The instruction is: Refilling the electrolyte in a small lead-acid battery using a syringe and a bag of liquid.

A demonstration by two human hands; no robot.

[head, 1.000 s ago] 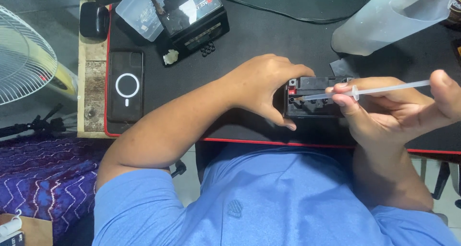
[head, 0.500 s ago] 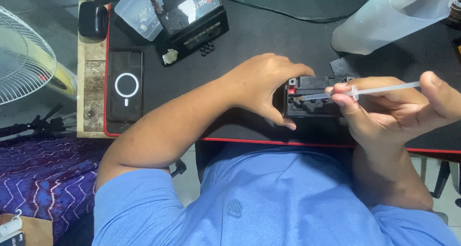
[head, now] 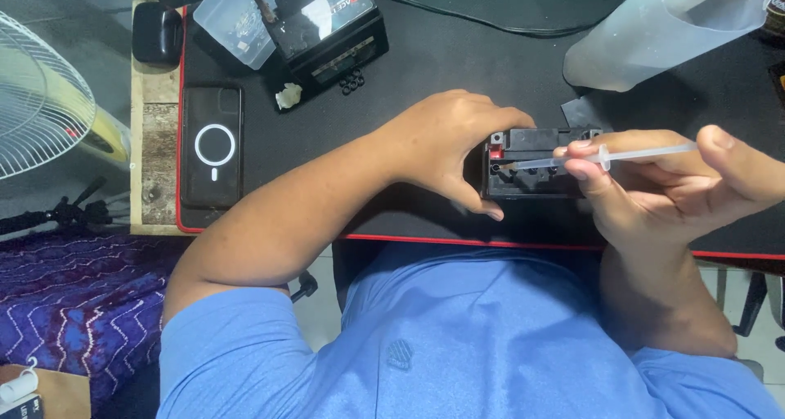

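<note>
Your left hand (head: 446,145) reaches in from about 8 o'clock, forearm slanting across the table (head: 458,67), and curls around the left end of the small black battery (head: 531,174), thumb under its near edge and fingers arched over the far edge, clamped on it. The battery sits on the black mat near the table's front edge, just right of centre, with a red patch at its top left corner.

Your right hand (head: 662,186) comes in from 4 o'clock, wrist bent upward. Its fingers pinch the barrel of a clear syringe (head: 605,156), which lies almost level, and the thumb rests on the plunger end at 3 o'clock. The tip points toward 9 o'clock and meets the battery's top.

Your right fingers hide most of the battery's right half, and I cannot tell whether the tip sits inside an opening. At 11 o'clock lie a dark phone (head: 211,147) and a second black battery (head: 335,35), with a clear plastic cup (head: 233,18) beside it. At 1 o'clock, a clear plastic bag (head: 654,35) is cut off by the frame.
</note>
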